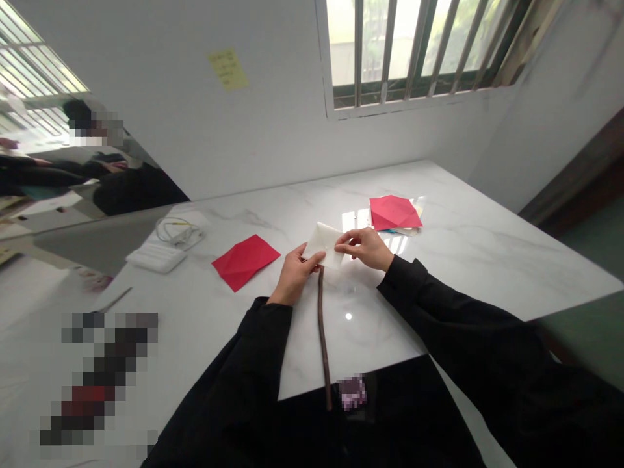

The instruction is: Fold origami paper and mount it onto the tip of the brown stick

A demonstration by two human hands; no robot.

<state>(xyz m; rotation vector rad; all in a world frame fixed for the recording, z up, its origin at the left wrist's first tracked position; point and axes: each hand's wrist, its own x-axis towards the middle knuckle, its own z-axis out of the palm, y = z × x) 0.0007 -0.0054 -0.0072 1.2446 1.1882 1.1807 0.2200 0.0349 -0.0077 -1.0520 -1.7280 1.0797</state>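
Observation:
A piece of folded cream paper (322, 242) is held up over the marble-patterned table by both hands. My left hand (295, 272) grips its lower left part, thumb on top and fingers underneath. At its right edge, my right hand (366, 248) pinches the paper between thumb and fingers. A thin brown stick (322, 325) lies below the paper and reaches past the table's front edge; its upper end is close under my left hand. A creased red paper sheet (246, 261) rests on the table to the left of my left hand.
Beyond my right hand, another red sheet (396, 213) lies over other papers. Further left are a white box (156, 257) and a coiled cable (178, 232). Behind the table (492, 260) stands a wall with a yellow note (228, 69) and a barred window (419, 52). A person sits far left.

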